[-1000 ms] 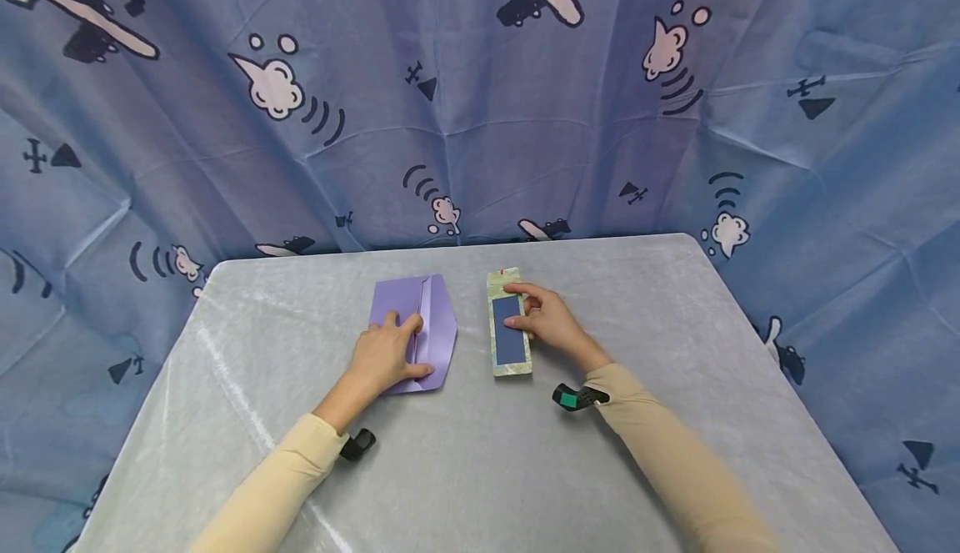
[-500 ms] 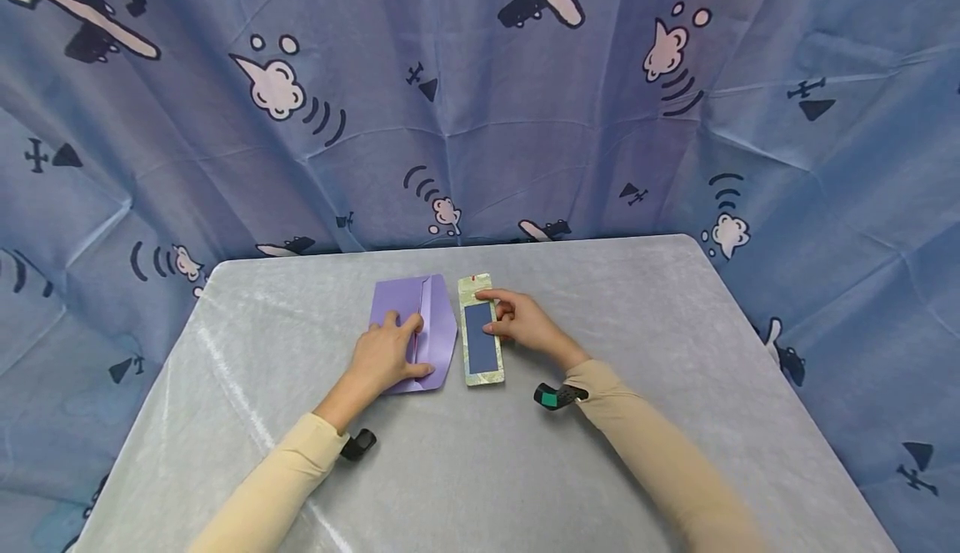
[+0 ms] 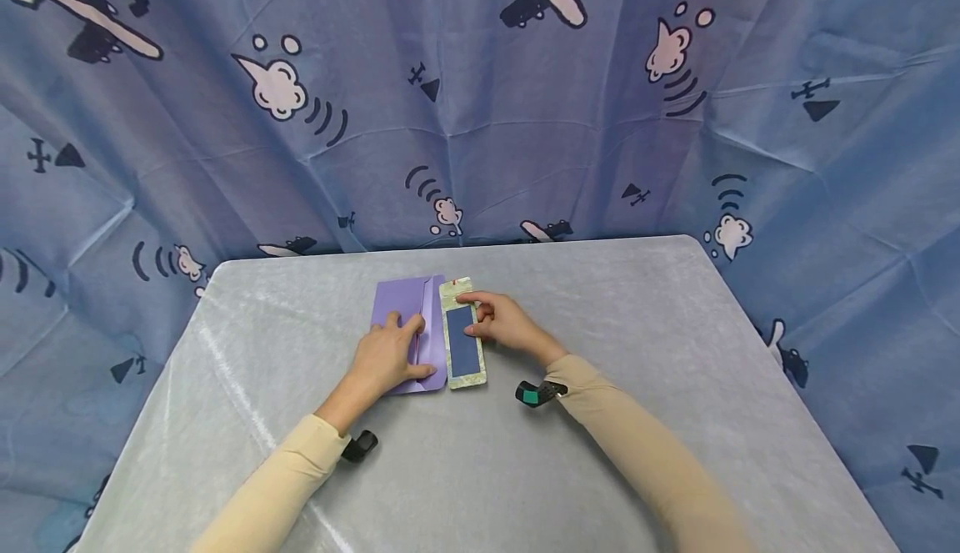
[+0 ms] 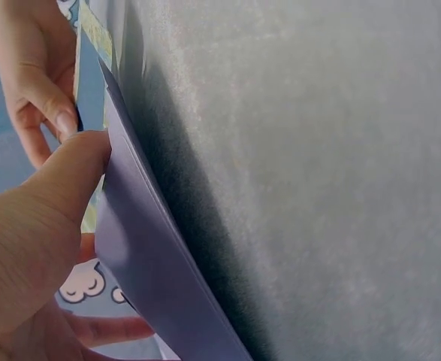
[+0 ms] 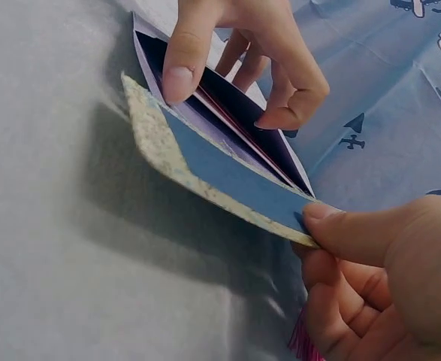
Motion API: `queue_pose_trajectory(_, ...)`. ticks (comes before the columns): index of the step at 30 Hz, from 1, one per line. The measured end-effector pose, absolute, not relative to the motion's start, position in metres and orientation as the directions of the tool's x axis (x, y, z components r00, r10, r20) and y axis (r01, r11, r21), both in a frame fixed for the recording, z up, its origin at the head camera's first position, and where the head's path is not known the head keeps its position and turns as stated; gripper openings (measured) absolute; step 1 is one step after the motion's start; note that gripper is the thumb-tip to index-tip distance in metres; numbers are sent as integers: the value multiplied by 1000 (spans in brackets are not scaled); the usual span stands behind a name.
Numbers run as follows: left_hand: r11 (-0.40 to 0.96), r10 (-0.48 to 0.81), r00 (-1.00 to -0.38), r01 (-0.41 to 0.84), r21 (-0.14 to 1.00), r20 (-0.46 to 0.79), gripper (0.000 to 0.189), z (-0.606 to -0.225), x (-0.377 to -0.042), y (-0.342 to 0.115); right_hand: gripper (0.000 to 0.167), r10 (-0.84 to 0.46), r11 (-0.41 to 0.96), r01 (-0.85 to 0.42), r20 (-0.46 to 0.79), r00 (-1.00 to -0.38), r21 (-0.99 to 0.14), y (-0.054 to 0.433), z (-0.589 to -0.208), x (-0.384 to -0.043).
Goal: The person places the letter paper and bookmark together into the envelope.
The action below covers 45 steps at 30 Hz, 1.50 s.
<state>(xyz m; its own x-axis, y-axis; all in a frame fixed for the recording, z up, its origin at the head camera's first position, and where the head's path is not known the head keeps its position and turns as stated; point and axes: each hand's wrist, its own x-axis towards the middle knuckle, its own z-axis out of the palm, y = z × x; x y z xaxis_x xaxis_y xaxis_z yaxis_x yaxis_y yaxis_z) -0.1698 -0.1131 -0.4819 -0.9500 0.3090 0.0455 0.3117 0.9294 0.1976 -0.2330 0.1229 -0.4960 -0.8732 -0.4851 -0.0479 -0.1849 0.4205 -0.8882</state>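
Note:
A purple envelope (image 3: 399,293) lies on the table with its flap toward the right. My left hand (image 3: 381,354) holds it at the mouth: the thumb lies on the flap side, and a bent finger is at the opposite edge. White and red edges (image 5: 239,124) show inside the parted mouth in the right wrist view. My right hand (image 3: 512,325) pinches a long bookmark (image 3: 462,357), pale green-patterned with a dark blue panel, by its right side. The bookmark overlaps the flap, tilted beside the opening. A pink tassel (image 5: 304,342) hangs below my right fingers.
A grey cloth-covered table (image 3: 480,470) carries everything. Behind it hangs a blue curtain (image 3: 480,94) printed with planes and clouds. Black bands with small devices sit at both wrists, the left device (image 3: 360,446) and the right device (image 3: 540,393).
My right hand has brought the bookmark leftward, from apart on the table's right to over the envelope's flap. My left hand and the envelope have stayed in place.

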Motion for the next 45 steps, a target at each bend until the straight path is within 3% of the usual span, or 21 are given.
queue_pose_trajectory(16,919,313,-949,311,241,32,63,-481,-169,-113,54,-450,474,-157,-86,-889,-866,111,-501,-247)
queue_pose_trajectory(29,915,324,-946,315,252,9,64,-479,-169,-114,57,-441,555,-215,-65,-895,-803,98,-498,-250)
queue_pose_trajectory(45,898,350,-936,345,272,32,47,-477,-170,-117,59,-458,487,-227,-24,-889,-843,96,-499,-248)
